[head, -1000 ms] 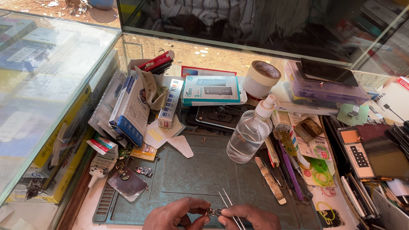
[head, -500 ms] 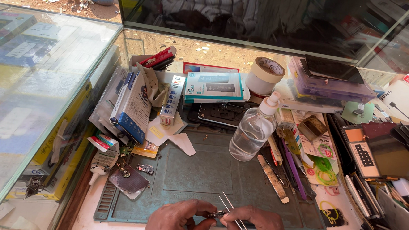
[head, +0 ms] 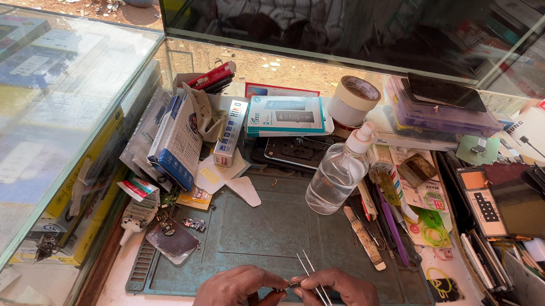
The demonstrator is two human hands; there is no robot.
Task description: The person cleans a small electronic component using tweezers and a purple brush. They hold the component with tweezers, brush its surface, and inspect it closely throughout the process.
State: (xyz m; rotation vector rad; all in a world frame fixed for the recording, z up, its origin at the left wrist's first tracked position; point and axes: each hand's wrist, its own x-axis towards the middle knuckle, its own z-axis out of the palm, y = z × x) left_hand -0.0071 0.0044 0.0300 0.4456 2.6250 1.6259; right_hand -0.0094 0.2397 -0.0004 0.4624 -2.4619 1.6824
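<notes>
Both hands meet at the near edge of a teal work mat (head: 261,228). My left hand (head: 233,294) pinches a tiny dark electronic part (head: 292,286) between thumb and fingertip. My right hand (head: 345,298) holds thin metal tweezers (head: 313,276), whose tail ends point up and away over the mat, while its fingertips touch the same small part. The part is too small to make out in detail.
A clear spray bottle (head: 337,174) stands at the mat's far right. Hand tools (head: 381,226) lie along the right edge, small circuit boards (head: 173,235) on the left. Boxes (head: 285,116), a tape roll (head: 353,100), phones (head: 515,205) and a glass counter (head: 41,114) surround the mat.
My hands have stayed together at the mat's near edge, with only small finger shifts on the part and tweezers. The view has tilted slightly.
</notes>
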